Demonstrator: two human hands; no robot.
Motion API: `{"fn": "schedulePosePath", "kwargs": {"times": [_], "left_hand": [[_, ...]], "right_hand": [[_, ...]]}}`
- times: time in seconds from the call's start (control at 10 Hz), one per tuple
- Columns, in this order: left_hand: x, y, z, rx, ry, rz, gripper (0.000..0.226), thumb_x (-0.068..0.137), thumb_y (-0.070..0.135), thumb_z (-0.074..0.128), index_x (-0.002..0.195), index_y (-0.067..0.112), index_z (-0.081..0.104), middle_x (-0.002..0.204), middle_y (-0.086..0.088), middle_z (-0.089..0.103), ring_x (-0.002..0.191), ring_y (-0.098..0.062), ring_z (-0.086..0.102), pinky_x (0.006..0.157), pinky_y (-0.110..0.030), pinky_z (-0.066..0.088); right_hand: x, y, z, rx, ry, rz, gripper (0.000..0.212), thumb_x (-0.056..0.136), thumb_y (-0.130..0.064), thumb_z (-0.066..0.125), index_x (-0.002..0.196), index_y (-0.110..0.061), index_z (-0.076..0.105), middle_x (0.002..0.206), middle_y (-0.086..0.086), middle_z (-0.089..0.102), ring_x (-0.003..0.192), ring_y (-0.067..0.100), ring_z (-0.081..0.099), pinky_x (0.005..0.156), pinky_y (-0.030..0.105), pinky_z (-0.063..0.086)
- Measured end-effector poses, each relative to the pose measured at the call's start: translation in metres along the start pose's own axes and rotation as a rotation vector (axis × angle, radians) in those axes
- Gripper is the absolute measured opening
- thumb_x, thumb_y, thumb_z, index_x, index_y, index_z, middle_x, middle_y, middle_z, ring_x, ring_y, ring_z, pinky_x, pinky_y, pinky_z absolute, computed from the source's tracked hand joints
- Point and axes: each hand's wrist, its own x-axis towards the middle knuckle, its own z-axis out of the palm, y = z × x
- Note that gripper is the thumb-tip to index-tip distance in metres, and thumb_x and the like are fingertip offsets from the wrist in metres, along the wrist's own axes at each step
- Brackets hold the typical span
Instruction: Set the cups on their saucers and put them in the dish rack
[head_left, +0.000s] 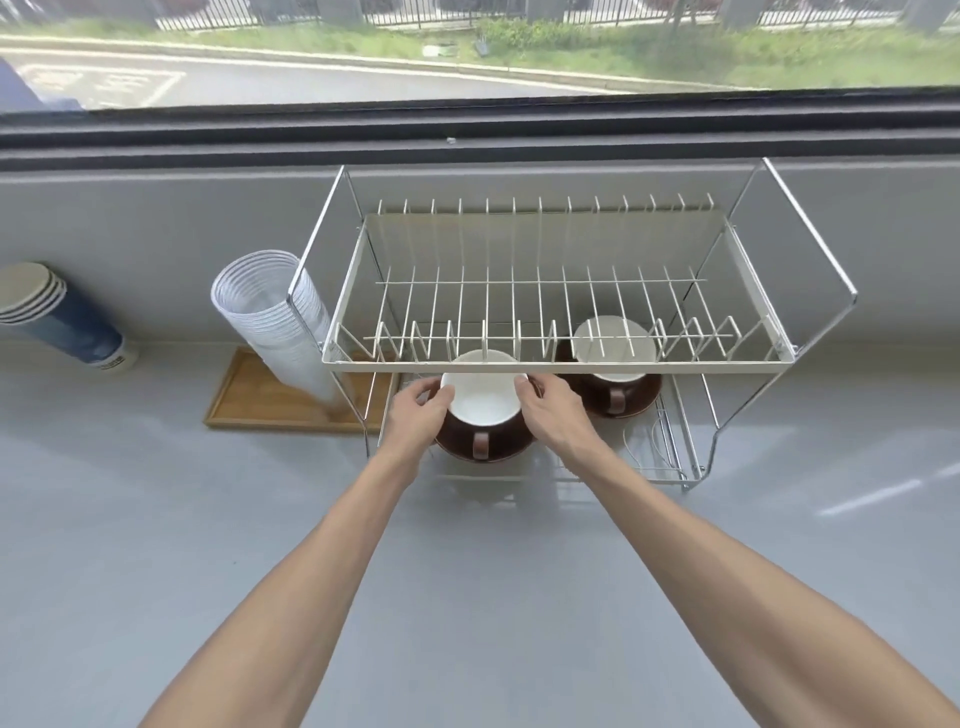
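The left hand (415, 410) is curling its fingers against the 9 o'clock side of the near cup (483, 402), and the right hand (550, 415) is gripping its 3 o'clock side. The cup is sitting on its brown saucer (485, 452) in the dish rack's (550, 364) lower tier; a second cup (613, 343) is sitting toward 2 o'clock.

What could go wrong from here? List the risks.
1. The near cup sits right under the upper tier's front rail; lifting the set while sliding it in could knock the rim on it.
2. The left hand and right hand hold the saucer edges, not the cup, so a tilt could let it slide.
3. The second cup and its saucer stand close to the right; pushing sideways could clink them.
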Motion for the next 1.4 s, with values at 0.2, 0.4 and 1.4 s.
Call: {"fn": "schedulePosePath", "kwargs": {"times": [0.2,0.4,1.4], "left_hand": [[0.025,-0.001,-0.007,-0.018,0.022,-0.030,0.027,0.092,0.030,0.064,0.109,0.011,0.070,0.105,-0.006,0.071,0.096,-0.023,0.066,0.098,-0.051,0.057],[0.039,-0.001,-0.011,-0.032,-0.003,-0.045,0.039,0.091,0.034,0.066,0.122,0.010,0.067,0.110,-0.007,0.074,0.095,-0.020,0.069,0.095,-0.044,0.059],[0.020,0.001,-0.006,0.250,0.148,0.185,0.041,0.094,0.049,0.055,0.130,0.029,0.061,0.124,-0.006,0.070,0.118,-0.027,0.062,0.094,-0.034,0.047]], "right_hand": [[0.018,-0.008,0.013,0.092,-0.043,-0.002,0.050,0.100,-0.054,0.041,0.137,-0.024,0.055,0.139,0.009,0.058,0.128,0.032,0.052,0.102,0.036,0.041],[0.032,-0.013,0.021,0.110,-0.065,-0.024,0.046,0.102,-0.047,0.042,0.134,-0.018,0.059,0.132,0.009,0.063,0.122,0.028,0.057,0.098,0.033,0.042],[0.006,-0.029,-0.008,-0.023,0.082,-0.204,0.028,0.105,-0.031,0.044,0.093,-0.009,0.057,0.094,0.013,0.062,0.093,0.033,0.056,0.084,0.035,0.043]]}}
